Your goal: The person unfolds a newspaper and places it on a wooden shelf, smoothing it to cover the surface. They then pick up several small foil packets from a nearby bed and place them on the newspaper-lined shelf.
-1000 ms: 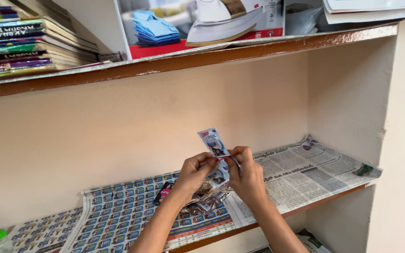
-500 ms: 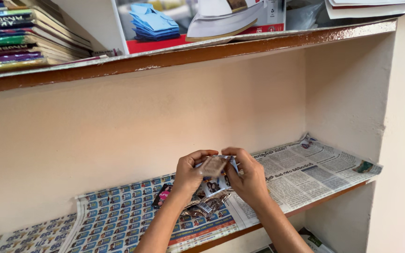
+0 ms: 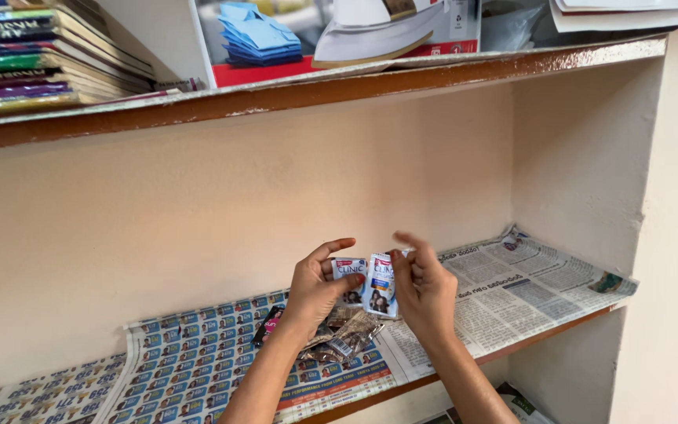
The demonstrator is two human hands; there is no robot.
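Left hand (image 3: 317,288) raised above lower shelf (image 3: 512,345), thumb + fingers (image 3: 339,245) pinched shut on white-and-blue sachet (image 3: 348,275), held upright. Right hand (image 3: 421,284) just beside, thumb + forefinger closed on second sachet (image 3: 382,284), same kind, upright, top edge at fingertips; other fingers spread loose. Two sachets side by side, edges touching or nearly so, can't tell which. Both held over shelf, in front of cream back wall.

Below hands: small heap of brownish foil sachets (image 3: 343,338) lying on newspaper (image 3: 504,286) lining shelf. Dark pink-marked packet (image 3: 267,326) just left of heap, partly behind left wrist. Blue-patterned newsprint sheet (image 3: 182,365) covering left part of shelf.

Upper shelf (image 3: 315,86): stack of books (image 3: 33,55) at left, box w/ iron picture (image 3: 339,31) in middle, papers at right.
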